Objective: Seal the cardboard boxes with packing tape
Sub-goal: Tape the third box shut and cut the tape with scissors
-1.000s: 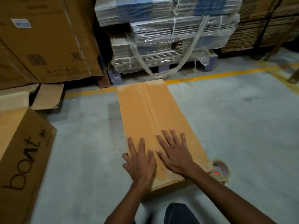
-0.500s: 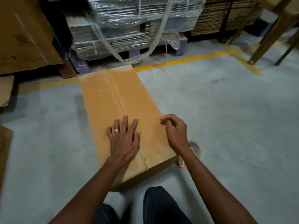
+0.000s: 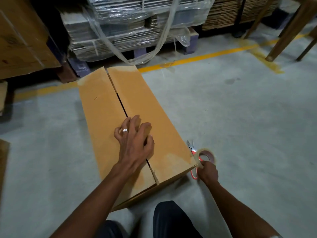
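No legible print on cardboard box (image 3: pixel 137 121), which lies on floor (image 3: pixel 240 117) w/ flaps closed, seam untaped; left hand (image 3: pixel 135 143), prev. flat, now presses seam w/ fingers curled, while right hand (image 3: pixel 207 171) has left box top & grips tape roll (image 3: pixel 206 156) beside red-handled scissors (image 3: pixel 193 152).

A long box (image 3: pixel 130 121) lies on the floor (image 3: pixel 240 126) in front of the person, and the left hand (image 3: pixel 135 141) rests on top of it, over the gap between its two flaps. Just right of the box's near corner lie the scissors (image 3: pixel 193 150) and a tape roll (image 3: pixel 206 156), and the right hand (image 3: pixel 207 171) holds the roll. Behind the box stands a stack of flat cardboard (image 3: pixel 137 28), with table legs (image 3: pixel 288 31) far off to the right.
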A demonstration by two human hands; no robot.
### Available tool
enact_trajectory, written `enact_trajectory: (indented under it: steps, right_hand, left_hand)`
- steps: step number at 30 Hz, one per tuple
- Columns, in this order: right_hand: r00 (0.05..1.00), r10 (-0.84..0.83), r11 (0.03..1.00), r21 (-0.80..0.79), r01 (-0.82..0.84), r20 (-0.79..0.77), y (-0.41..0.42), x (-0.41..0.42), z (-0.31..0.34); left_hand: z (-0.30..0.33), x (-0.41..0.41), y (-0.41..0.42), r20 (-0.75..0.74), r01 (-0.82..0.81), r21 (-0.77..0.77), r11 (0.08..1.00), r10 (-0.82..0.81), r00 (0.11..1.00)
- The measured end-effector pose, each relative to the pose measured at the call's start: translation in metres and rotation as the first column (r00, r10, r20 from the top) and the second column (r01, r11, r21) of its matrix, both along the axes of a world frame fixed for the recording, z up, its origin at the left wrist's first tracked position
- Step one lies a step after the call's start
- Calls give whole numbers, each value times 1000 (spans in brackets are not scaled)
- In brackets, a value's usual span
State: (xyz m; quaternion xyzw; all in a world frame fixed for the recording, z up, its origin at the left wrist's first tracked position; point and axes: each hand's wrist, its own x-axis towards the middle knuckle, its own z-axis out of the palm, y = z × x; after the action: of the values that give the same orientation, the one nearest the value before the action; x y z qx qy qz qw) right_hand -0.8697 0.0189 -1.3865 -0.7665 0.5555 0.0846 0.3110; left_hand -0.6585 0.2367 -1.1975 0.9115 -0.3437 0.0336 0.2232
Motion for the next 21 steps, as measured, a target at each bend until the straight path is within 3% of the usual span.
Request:
enact_trajectory:
  steps: [5,9,12,15,19,21]
  right_hand:
    - [990,95,993,-75,-88,100,-16,12,26]
    - [939,138,989,-98,-113,313,-28,35,89]
    - [828,173,985,-98,-142,534,-27,57,152]
    - [681,316,945,-153,-290,660,-12,74,214]
    - [518,492,838,-218,-500,700,20,90,272]
    - [476,551,785,-232,-574,686,31,96,284]
  left_hand:
    - [5,5,-3,-84,33,-77,996,-40,996]
    - [17,10,-11,-191,58,-181,982,-93,977]
    - [40,18,-18,-397,43,-314,948,-172,902]
    - [72,30,-21,-559,39,-423,905,-295,775]
    - [112,44,-22,-574,110,-475,873,-402,713]
    - [126,48,-16,-541,147,-481,864,-425,726]
